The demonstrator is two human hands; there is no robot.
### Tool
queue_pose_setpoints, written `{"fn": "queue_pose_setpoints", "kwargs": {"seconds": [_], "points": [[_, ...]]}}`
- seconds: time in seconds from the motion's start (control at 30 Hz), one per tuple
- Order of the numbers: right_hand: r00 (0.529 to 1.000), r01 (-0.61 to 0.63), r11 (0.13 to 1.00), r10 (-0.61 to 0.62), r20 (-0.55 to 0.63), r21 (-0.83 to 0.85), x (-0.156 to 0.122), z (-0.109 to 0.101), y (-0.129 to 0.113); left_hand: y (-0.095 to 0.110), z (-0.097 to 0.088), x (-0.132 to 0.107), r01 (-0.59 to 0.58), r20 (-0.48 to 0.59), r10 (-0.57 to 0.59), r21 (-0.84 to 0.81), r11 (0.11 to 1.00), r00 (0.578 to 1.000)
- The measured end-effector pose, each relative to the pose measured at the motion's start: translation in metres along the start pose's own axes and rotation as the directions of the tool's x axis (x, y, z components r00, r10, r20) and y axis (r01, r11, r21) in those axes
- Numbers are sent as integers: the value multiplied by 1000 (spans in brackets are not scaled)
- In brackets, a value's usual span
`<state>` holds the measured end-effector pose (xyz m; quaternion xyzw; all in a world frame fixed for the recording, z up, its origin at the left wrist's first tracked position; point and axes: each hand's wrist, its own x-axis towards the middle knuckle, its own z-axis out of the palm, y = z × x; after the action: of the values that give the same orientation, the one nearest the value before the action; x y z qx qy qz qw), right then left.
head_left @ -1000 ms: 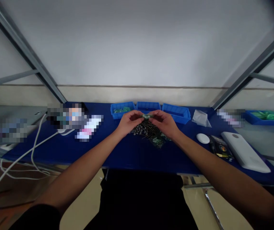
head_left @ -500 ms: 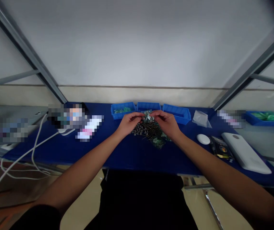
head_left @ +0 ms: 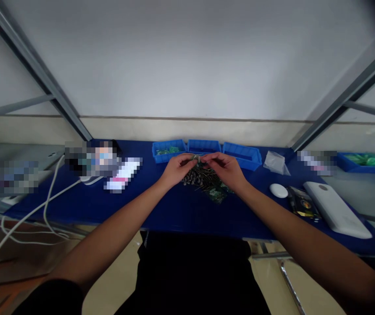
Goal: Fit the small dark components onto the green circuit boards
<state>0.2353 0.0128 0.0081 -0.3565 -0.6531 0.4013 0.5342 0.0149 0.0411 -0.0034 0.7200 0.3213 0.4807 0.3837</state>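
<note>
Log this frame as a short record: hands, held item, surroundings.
Left hand: pinches small green part
Right hand: pinches the same part
Below hands: pile of small components on blue table
Behind: three blue bins in a row
Right: white round puck, clear bag
Left: white cables

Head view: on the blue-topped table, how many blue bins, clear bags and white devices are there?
Blue bins: 3
Clear bag: 1
White devices: 2
Total: 6
</note>
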Motion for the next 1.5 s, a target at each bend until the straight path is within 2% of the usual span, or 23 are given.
{"fn": "queue_pose_setpoints", "kwargs": {"seconds": [0.13, 0.27, 0.4, 0.6, 0.97, 1.13, 1.3, 1.4, 1.5], "points": [[998, -22, 995, 17, -52, -100, 1, -3, 7, -2, 0, 1, 29, -62, -28, 13, 999, 998], [998, -45, 990, 38, -58, -132, 2, -3, 7, -4, 2, 2, 106, -81, -118, -140, 984, 990], [997, -73, 994, 69, -42, -80, 2, -2, 5, -7, 3, 3, 112, -71, -132, -235, 966, 989], [991, -132, 991, 133, 14, -35, 2, -3, 5, -6, 3, 1, 89, -41, -99, -211, 973, 994], [998, -55, 990, 58, 16, -128, 3, -6, 7, -8, 2, 0, 94, 16, -93, -233, 968, 996], [1000, -25, 984, 27, 11, -177, 2, -7, 7, -5, 0, 1, -26, 34, 32, -173, 985, 999], [989, 117, 953, -137, -54, -280, 4, -10, 9, -2, -6, 2, -216, 29, 216, -6, 976, 976], [984, 130, 950, -159, -84, -283, 5, -12, 9, -3, -6, 2, -196, 25, 195, 50, 979, 980], [995, 56, 974, -73, -71, -221, 4, -11, 7, -2, -3, 0, -125, 15, 124, 98, 987, 992]]}}
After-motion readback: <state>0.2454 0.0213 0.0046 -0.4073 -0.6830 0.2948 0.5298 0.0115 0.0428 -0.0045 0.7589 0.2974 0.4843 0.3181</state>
